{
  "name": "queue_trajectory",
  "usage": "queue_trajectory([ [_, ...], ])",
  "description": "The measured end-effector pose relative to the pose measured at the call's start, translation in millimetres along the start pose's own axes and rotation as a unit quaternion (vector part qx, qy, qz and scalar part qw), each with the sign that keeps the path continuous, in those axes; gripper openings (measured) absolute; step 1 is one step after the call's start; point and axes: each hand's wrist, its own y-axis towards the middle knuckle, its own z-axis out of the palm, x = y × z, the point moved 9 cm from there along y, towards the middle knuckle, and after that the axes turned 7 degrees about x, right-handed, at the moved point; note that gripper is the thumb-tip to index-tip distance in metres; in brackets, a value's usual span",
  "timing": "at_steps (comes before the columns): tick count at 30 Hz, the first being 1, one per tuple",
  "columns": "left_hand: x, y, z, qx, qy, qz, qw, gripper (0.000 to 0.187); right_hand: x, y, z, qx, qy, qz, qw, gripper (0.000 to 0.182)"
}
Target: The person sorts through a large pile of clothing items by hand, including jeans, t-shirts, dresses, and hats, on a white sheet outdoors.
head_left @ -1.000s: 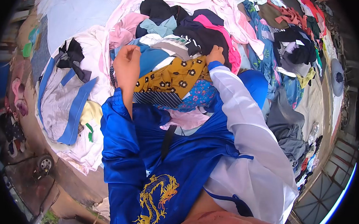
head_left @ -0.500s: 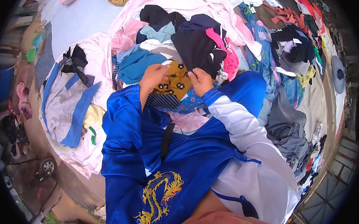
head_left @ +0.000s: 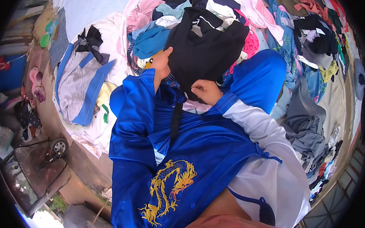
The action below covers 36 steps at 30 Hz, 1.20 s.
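Observation:
A black garment (head_left: pixel 212 48) is spread over the clothes pile in front of me, its lower end hanging toward my lap. My left hand (head_left: pixel 163 64) is closed on its left edge, thumb up. Near the lower right edge, my right hand (head_left: pixel 207 91) has its fingers curled against the black cloth. A teal cloth (head_left: pixel 151 43) lies just beyond my left hand. Only a sliver of mustard fabric shows beside that hand. Pink cloth (head_left: pixel 195 107) lies under the garment's lower end.
A lilac garment with blue trim (head_left: pixel 75 87) lies at left on white cloth, near a black bow-like piece (head_left: pixel 89 40). Grey cloth (head_left: pixel 304 113) and blue floral fabric (head_left: pixel 288 73) lie at right. My raised knee (head_left: pixel 265 73) borders the pile. A wheeled object (head_left: pixel 59 147) stands lower left.
The black garment has been pulled from the pile's far right and spread in front of me, covering most of the mustard floral cloth. My right hand has moved down. The view has shifted.

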Motion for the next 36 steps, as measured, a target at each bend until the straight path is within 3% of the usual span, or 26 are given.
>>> queue_trajectory([
  [2,-3.7,-6.1,-1.2,-0.002,-0.014,0.000,1.000,0.041,-31.5,5.5,-41.6,-0.133,0.082,0.099,0.983,0.030],
  [5,-8.7,-3.8,-9.4,-0.030,-0.002,-0.001,1.000,0.041,-68.5,11.2,-101.0,-0.342,0.178,0.184,0.904,0.060],
  [7,-13.8,-2.9,-9.9,-0.029,0.003,-0.001,1.000,0.041,-108.1,22.0,-149.3,-0.485,-0.006,0.181,0.856,0.074],
  [9,-20.0,-1.9,-10.5,-0.027,0.008,0.002,1.000,0.040,-126.5,21.5,-172.1,-0.569,-0.121,0.228,0.781,0.060],
  [12,-30.6,3.6,-10.9,-0.015,0.012,0.010,1.000,0.038,-126.8,27.8,-161.3,-0.401,0.234,0.269,0.844,0.040],
  [16,-42.2,-2.8,-11.4,-0.006,0.011,0.003,1.000,0.038,-106.7,50.9,-163.2,-0.337,0.330,0.143,0.870,0.016],
  [19,-55.9,4.6,-23.8,-0.017,0.083,0.052,0.995,0.036,-55.4,61.8,-193.7,-0.386,0.178,0.040,0.904,0.020],
  [21,-64.4,12.2,-42.5,-0.075,0.223,0.084,0.968,0.036,-5.5,76.2,-199.8,-0.341,-0.018,0.006,0.940,0.030],
  [23,-81.4,14.7,-54.3,-0.173,0.423,0.102,0.884,0.036,14.0,96.4,-202.4,-0.309,-0.222,-0.052,0.923,0.040],
  [25,-96.6,7.7,-39.5,-0.202,0.548,0.188,0.790,0.038,10.3,119.3,-193.7,-0.284,-0.422,-0.130,0.851,0.051],
  [26,-102.5,3.4,-30.2,-0.216,0.604,0.229,0.732,0.040,-10.4,132.1,-198.3,-0.225,-0.402,-0.066,0.885,0.058],
  [29,-101.3,21.1,-15.1,-0.179,0.616,0.293,0.709,0.046,-27.6,143.1,-205.1,-0.170,-0.419,-0.019,0.892,0.046],
  [32,-99.6,43.5,-7.2,-0.184,0.617,0.298,0.705,0.056,15.4,122.8,-191.3,-0.153,-0.474,0.065,0.865,0.028],
  [33,-97.2,54.0,-3.9,-0.183,0.620,0.278,0.710,0.061,42.4,107.6,-176.2,-0.185,-0.508,-0.007,0.841,0.018],
  [34,-94.3,64.3,0.0,-0.181,0.623,0.258,0.716,0.065,69.8,89.0,-154.4,-0.173,-0.528,-0.100,0.825,0.016],
  [36,-89.2,84.7,10.3,-0.172,0.626,0.210,0.732,0.084,119.8,43.0,-110.4,-0.110,-0.520,-0.182,0.828,0.009],
])
